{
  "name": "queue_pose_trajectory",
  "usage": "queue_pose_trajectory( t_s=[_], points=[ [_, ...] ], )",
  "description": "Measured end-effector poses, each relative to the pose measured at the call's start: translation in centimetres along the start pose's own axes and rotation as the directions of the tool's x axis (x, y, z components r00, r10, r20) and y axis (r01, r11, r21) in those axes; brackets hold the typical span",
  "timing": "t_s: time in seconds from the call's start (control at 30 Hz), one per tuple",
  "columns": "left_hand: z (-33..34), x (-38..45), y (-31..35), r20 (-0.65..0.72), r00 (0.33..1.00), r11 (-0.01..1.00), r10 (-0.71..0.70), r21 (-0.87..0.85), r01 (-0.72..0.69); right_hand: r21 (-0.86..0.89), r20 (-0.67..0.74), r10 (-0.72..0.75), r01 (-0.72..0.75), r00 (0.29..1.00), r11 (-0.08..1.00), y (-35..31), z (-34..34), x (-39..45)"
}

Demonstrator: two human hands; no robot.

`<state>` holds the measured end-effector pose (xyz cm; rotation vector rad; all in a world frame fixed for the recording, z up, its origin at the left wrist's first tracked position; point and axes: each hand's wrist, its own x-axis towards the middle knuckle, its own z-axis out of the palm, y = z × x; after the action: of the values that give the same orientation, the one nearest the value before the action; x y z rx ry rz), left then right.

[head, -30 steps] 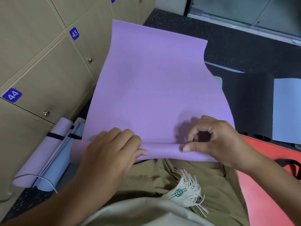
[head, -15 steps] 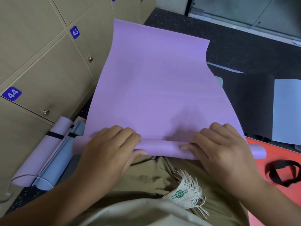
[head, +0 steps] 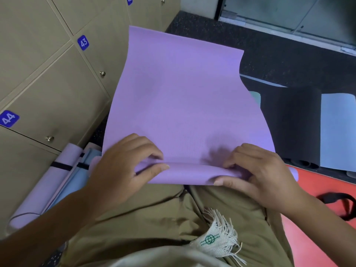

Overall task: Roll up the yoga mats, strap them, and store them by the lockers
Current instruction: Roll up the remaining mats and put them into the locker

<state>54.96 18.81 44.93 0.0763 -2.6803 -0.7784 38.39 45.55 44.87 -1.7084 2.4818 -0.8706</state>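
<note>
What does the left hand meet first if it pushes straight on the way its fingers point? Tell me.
Only the flat, unrolled stretch of the purple yoga mat. The left hand points away along it; nothing lies on that stretch, though depth is hard to judge.

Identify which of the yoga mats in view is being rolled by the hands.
The purple mat spread beside the lockers: both hands grip its rolled near end. The black and red mats lie untouched.

Khaki trousers [head: 154,218], a fringed white tag [head: 215,239] (green globe emblem), dark speckled floor [head: 269,54].
</note>
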Motion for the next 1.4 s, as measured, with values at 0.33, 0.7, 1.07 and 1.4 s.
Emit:
queue_pose_trajectory(
  t_s=[0.33,0.7,1.07,1.4],
  points=[
    [0.3,-0.8,1.2,-0.084,0.974,0.931,0.210,0.321,-0.173,0.165,0.185,0.201,-0.232,0.962,0.959,1.0,-1.2,3.0],
    [0.5,2.0,-0.1,0.017,0.996,0.979,-0.086,0.189,0.081,-0.165,-0.178,0.058,-0.088,0.982,0.982,-0.5,0.7,2.2],
    [0.8,3.4,0.6,-0.068,0.987,0.977,-0.144,0.152,0.153,-0.078,-0.076,0.140,-0.145,0.987,0.986,1.6,-0.1,3.8],
    [2.1,2.3,0.4,-0.075,0.997,0.942,-0.023,0.333,0.047,0.228,0.288,0.386,-0.454,0.877,0.861,2.8,-2.1,7.5]
  ],
)
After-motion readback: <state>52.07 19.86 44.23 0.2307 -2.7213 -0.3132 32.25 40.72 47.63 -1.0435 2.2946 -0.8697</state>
